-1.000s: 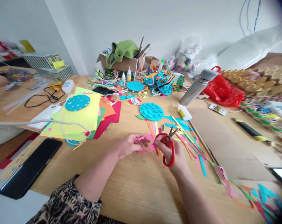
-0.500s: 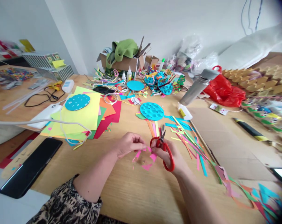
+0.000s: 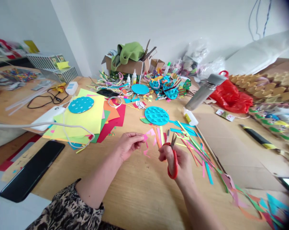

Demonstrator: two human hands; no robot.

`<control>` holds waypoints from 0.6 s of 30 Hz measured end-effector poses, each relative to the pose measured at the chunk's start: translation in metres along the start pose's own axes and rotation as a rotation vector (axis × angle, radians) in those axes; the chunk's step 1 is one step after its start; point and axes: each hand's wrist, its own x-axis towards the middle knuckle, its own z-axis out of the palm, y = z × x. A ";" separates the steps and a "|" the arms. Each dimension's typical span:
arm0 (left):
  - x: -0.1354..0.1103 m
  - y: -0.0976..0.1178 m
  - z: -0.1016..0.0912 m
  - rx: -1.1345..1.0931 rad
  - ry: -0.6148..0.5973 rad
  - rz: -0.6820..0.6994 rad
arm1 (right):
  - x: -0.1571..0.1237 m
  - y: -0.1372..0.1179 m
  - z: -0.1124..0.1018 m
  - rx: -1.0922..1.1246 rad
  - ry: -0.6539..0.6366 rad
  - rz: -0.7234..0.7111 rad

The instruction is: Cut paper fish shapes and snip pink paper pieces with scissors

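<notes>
Between the thumb and fingertips of my left hand point(image 3: 131, 145) is a cut piece of pink paper point(image 3: 145, 138); its thin parts dangle and look blurred. My right hand point(image 3: 179, 158) has its fingers through the handles of red-handled scissors point(image 3: 173, 161), whose blades point up and away from me. A small gap separates the scissors from the pink paper. Just beyond both hands lie narrow paper strips point(image 3: 161, 135) in orange, pink and yellow. Farther back, a blue paper disc point(image 3: 156, 115) with raised bumps rests on the table.
Stacked coloured paper point(image 3: 82, 119) and a black phone point(image 3: 33, 171) lie to the left. Rightward are more strips point(image 3: 194, 147), a glue bottle point(image 3: 190, 117), a steel flask point(image 3: 202, 92), a cardboard sheet point(image 3: 228, 147) and a cutter knife point(image 3: 256, 135). A box point(image 3: 125, 67) stands behind.
My right hand has drawn the scissors away from the pink paper, so the hands are farther apart. The pink paper has swung up and now hangs from my left hand only.
</notes>
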 end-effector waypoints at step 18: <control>-0.005 -0.007 0.006 -0.164 -0.067 -0.009 | 0.006 -0.003 0.013 -0.079 -0.374 0.234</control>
